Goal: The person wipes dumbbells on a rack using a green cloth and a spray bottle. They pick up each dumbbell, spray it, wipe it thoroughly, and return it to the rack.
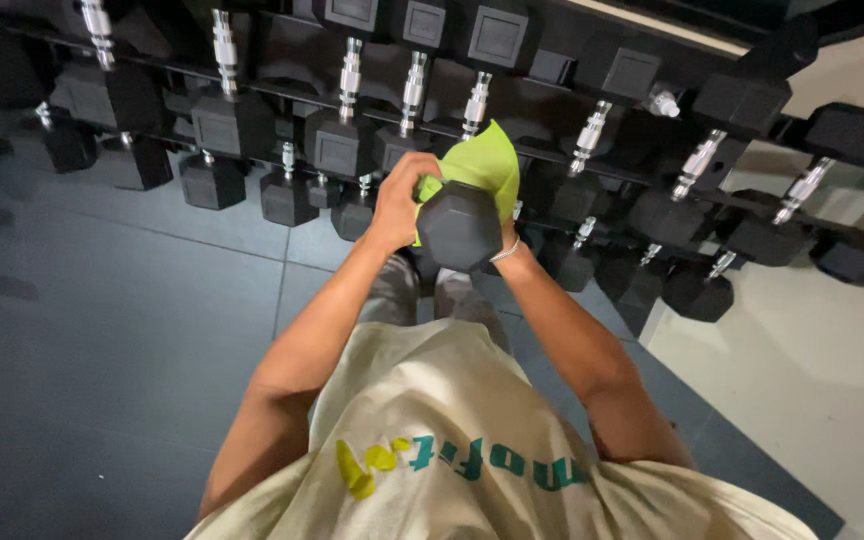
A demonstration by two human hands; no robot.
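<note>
Left hand (402, 200) presses a yellow-green cloth (482, 165) against a black dumbbell (459, 226), which sits at its four o'clock. Right hand, mostly hidden behind the dumbbell, supports it; its grip cannot be told. Rack (572, 160) at twelve o'clock.

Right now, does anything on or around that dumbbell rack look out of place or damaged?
Nothing stands out. The racked dumbbells sit in orderly rows; the left hand presses a green cloth against a black dumbbell. The right hand is hidden behind it.
</note>
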